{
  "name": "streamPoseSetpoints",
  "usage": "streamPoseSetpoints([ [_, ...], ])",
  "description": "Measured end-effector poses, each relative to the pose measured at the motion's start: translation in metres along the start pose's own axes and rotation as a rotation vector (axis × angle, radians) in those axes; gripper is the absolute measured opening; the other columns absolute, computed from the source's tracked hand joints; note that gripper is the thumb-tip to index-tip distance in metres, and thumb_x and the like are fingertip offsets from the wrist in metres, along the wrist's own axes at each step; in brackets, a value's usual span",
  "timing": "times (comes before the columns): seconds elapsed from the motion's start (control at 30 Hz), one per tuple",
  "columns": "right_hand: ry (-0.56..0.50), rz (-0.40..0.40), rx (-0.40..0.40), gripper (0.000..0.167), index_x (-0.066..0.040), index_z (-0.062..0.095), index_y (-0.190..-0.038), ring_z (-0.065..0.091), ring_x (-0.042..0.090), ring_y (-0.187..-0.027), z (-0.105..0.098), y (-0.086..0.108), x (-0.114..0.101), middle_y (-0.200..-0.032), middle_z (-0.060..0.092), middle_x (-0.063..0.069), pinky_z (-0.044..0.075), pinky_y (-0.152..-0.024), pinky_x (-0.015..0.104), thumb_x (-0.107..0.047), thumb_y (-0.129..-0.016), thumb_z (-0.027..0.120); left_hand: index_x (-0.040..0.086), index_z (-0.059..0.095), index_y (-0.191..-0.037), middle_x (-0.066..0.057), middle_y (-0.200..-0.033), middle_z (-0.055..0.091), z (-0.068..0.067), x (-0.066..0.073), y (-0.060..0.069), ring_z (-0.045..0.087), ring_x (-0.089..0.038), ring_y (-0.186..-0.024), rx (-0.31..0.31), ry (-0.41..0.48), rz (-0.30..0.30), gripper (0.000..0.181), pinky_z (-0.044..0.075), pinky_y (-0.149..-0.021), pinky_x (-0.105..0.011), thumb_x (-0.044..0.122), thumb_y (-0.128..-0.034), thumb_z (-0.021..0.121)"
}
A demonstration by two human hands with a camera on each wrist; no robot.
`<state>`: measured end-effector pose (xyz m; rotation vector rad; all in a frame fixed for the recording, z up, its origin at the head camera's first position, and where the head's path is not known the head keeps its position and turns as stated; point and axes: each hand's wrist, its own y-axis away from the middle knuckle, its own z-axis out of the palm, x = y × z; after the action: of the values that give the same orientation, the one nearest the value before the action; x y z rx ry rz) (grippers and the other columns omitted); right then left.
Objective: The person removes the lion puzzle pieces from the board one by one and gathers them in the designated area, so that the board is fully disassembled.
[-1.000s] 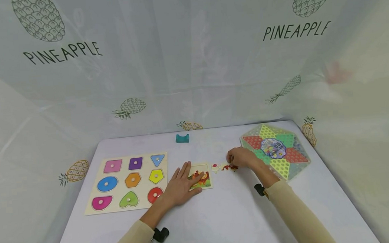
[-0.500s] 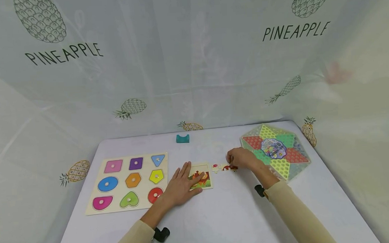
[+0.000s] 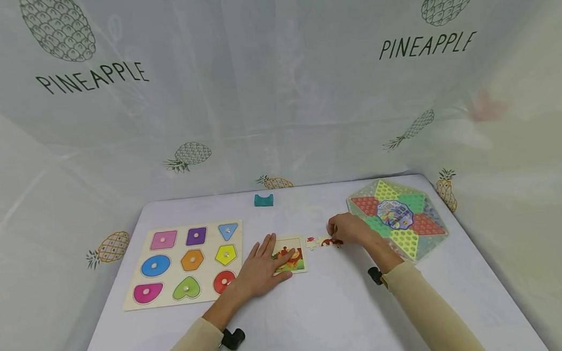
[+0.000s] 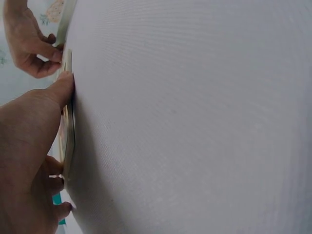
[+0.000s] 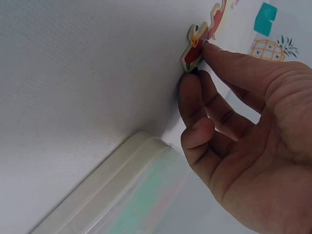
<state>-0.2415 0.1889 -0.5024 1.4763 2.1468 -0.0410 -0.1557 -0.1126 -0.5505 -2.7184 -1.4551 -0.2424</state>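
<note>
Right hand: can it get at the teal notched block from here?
Probably yes: in the head view only bare tabletop shows between the right hand and the teal notched block. It would likely have to let go of the red jigsaw piece first.

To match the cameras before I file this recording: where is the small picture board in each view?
Head: picture board just below centre, partly covered by the left hand.
Left wrist: picture board seen edge-on, near the left margin.
Right wrist: not in it.
Shared landmark: teal block, beyond the board in head, bottom left in left wrist, top right in right wrist.
</note>
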Motion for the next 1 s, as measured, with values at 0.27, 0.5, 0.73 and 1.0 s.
streamPoseSetpoints([
  [0.27, -0.002, -0.001, 0.002, 0.004, -0.008, 0.07, -0.091, 0.054, 0.015, -0.066, -0.001, 0.0, -0.001, -0.084, 0.065, 0.0, 0.045, -0.058, 0.029, -0.004, -0.089, 0.068, 0.033, 0.04, -0.155, -0.023, -0.164, 0.021, 0.0, -0.001, 0.0, 0.016, -0.039, -0.153, 0.031, 0.018, 0.01, 0.064, 0.022, -0.12, -0.06, 0.061, -0.0977, 0.05],
  [0.5, -0.033, -0.01, 0.023, 0.006, -0.006, 0.07, -0.094, 0.055, 0.015, -0.068, -0.003, 0.002, -0.008, -0.083, 0.065, 0.0, 0.046, -0.062, 0.031, -0.012, -0.093, 0.069, 0.034, 0.035, -0.157, -0.022, -0.165, 0.02, -0.004, -0.002, 0.007, 0.014, -0.037, -0.154, 0.033, 0.034, 0.007, 0.066, 0.018, -0.121, -0.059, 0.06, -0.0986, 0.05],
  [0.73, -0.132, -0.138, 0.046, 0.005, -0.009, 0.072, -0.096, 0.053, 0.014, -0.073, 0.006, -0.008, -0.034, -0.083, 0.064, -0.002, 0.047, -0.065, 0.03, -0.013, -0.095, 0.068, 0.037, 0.033, -0.157, -0.018, -0.166, 0.019, 0.0, -0.006, 0.023, 0.013, -0.034, -0.155, 0.008, 0.006, -0.034, 0.066, 0.018, -0.122, -0.056, 0.062, -0.0979, 0.049],
  [1.0, -0.217, -0.228, -0.015, 0.013, -0.009, 0.075, -0.105, 0.056, 0.013, -0.082, 0.034, -0.018, -0.078, -0.096, 0.071, -0.002, 0.051, -0.075, 0.031, -0.012, -0.097, 0.066, 0.039, 0.033, -0.157, -0.018, -0.166, 0.02, 0.002, -0.003, 0.033, 0.014, -0.033, -0.155, -0.003, 0.022, -0.042, 0.065, 0.021, -0.121, -0.056, 0.061, -0.0981, 0.05],
])
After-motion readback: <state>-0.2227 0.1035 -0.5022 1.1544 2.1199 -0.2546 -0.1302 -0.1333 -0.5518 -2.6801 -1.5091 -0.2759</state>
